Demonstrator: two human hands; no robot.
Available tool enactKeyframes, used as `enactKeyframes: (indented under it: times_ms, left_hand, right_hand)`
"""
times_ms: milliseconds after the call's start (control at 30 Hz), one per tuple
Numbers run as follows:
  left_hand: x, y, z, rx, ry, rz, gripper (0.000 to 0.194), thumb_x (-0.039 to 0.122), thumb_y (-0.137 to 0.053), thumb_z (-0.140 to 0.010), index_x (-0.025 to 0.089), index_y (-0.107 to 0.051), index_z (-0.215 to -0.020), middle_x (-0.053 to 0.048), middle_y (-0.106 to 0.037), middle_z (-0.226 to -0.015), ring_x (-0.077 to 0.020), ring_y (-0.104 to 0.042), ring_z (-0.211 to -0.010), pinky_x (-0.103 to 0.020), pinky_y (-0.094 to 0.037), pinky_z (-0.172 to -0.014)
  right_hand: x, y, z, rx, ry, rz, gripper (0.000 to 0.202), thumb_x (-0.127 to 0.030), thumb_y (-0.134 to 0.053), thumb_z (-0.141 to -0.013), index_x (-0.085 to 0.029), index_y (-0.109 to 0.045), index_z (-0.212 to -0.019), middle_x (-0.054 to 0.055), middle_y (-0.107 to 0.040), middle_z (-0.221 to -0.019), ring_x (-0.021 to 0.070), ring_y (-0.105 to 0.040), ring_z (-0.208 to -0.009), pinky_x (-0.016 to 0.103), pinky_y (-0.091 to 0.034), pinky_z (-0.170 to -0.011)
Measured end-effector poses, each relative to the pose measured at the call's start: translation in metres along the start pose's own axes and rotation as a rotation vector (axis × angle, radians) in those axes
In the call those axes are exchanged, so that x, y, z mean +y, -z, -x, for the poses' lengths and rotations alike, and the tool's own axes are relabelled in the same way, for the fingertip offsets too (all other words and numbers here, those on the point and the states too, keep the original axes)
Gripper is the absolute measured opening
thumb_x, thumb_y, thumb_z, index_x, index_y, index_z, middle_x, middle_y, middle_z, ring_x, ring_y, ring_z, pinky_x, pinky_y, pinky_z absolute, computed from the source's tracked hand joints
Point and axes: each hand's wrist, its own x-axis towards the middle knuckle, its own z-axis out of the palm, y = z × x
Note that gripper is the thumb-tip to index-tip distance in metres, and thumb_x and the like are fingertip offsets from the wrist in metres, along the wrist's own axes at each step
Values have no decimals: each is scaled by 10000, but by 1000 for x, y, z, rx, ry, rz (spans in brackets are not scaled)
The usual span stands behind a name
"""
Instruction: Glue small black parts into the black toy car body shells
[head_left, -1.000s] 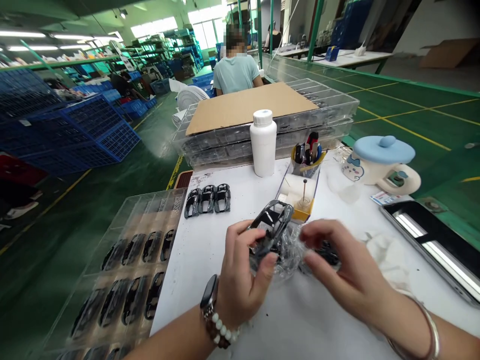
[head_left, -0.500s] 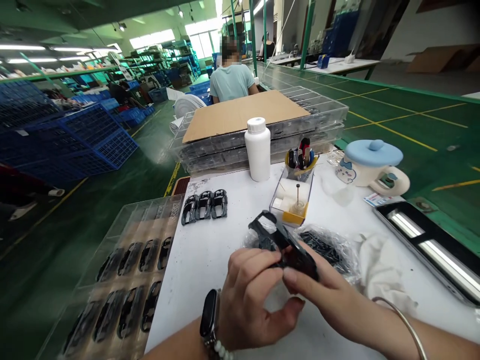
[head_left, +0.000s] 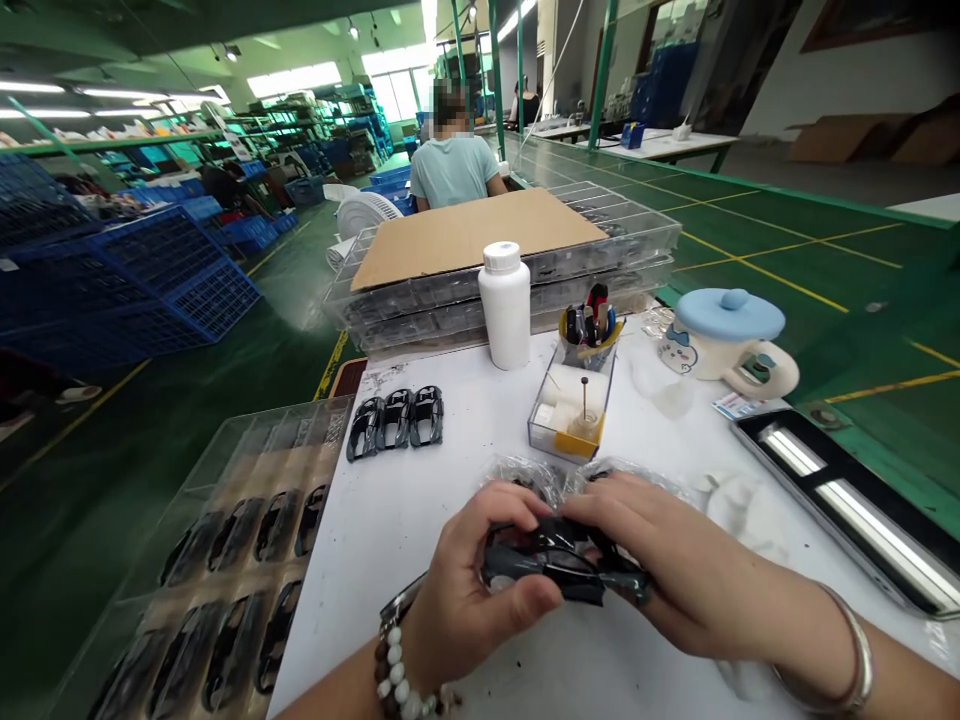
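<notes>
A glossy black plastic part (head_left: 559,560) is held level between both hands over the white table. My left hand (head_left: 480,570) grips its left end, thumb along the near side and fingers over the top. Around its right end my right hand (head_left: 667,540) is closed, with the fingers on top and partly hiding it. Behind the hands lie clear plastic bags (head_left: 525,475), mostly covered by them. Three similar black parts (head_left: 396,420) lie side by side at the table's left.
A clear tray (head_left: 217,440) of black parts stands lower left. Beyond the hands are a small box (head_left: 566,415), a white bottle (head_left: 505,310), a lidded mug (head_left: 720,340) and a dark panel (head_left: 847,500). Stacked trays (head_left: 435,310) stand behind; a person (head_left: 454,165) sits beyond.
The black part has been turned from tilted up to level and lowered slightly. My left hand has rotated around its left end, and my right hand has come over the top of its right end.
</notes>
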Motion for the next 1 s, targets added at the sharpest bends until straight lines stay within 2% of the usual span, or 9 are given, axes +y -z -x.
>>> enactKeyframes:
  times_ms: [167, 300, 400, 500, 600, 667, 733, 833, 1000]
  left_hand:
    - [-8, -1, 4, 21, 28, 133, 245, 433, -625, -819, 284, -487, -956, -14, -573, -1075, -162, -578, -971, -295, -494, -835]
    - [-7, -1, 2, 9, 80, 109, 134, 370, -598, -851, 264, -564, -925, -21, -583, -1074, -176, -590, -981, -300, -482, -846]
    - [-3, 0, 0, -29, 153, 23, 195, 351, -646, -809, 183, -580, -733, -47, -592, -976, -175, -589, -883, -282, -467, -785]
    - [1, 0, 0, -6, 260, -4, 336, 387, -690, -759, 158, -496, -609, -58, -568, -938, -171, -572, -822, -274, -453, -720]
    - [5, 0, -1, 82, 350, -21, 343, 427, -670, -769, 156, -518, -623, -50, -538, -921, -156, -554, -801, -267, -451, -712]
    - [6, -1, -2, 139, 377, -8, 324, 438, -662, -774, 156, -557, -653, -41, -526, -899, -145, -547, -785, -262, -461, -711]
    - [7, -1, -3, 175, 384, 0, 300, 433, -664, -774, 156, -593, -685, -40, -525, -891, -145, -550, -785, -262, -479, -708]
    - [8, -2, -4, 218, 335, -46, 276, 411, -682, -761, 154, -612, -687, -51, -548, -880, -161, -565, -793, -285, -508, -715]
    - [9, -4, -3, 264, 221, -132, 206, 331, -721, -718, 163, -607, -681, -53, -580, -886, -160, -594, -784, -308, -546, -743]
  right_hand:
    - [-1, 1, -1, 55, -25, -79, 276, -129, -427, -804, -179, -474, -1071, 48, -591, -872, 186, -502, -731, 334, -409, -663]
    - [-2, -5, -5, 76, -62, -76, 290, -145, -442, -812, -175, -469, -1099, 57, -614, -923, 195, -531, -767, 349, -419, -678]
    - [-4, 1, -5, -13, -84, -29, 259, -156, -470, -821, -175, -489, -1079, 68, -621, -940, 214, -553, -813, 374, -438, -712]
    - [7, 29, 7, -149, -185, -55, 335, -332, -663, -785, -241, -525, -1076, 33, -618, -1025, 220, -567, -945, 366, -450, -825]
    - [41, 64, 29, -34, -567, 6, 404, -543, -673, -740, -246, -556, -988, 25, -631, -980, 204, -588, -879, 328, -465, -793]
    - [70, 79, 42, 137, -884, 265, 426, -629, -607, -740, -220, -553, -843, 33, -637, -812, 205, -591, -720, 323, -460, -657]
    - [96, 82, 46, 301, -1047, 441, 537, -644, -602, -719, -162, -527, -944, 126, -635, -848, 292, -588, -735, 392, -424, -621]
    - [113, 72, 40, 348, -1036, 452, 633, -667, -541, -748, -116, -497, -1055, 169, -627, -924, 304, -593, -789, 387, -409, -640]
    - [111, 55, 26, 355, -937, 408, 512, -673, -432, -800, -172, -526, -753, 108, -579, -742, 195, -507, -641, 342, -346, -582]
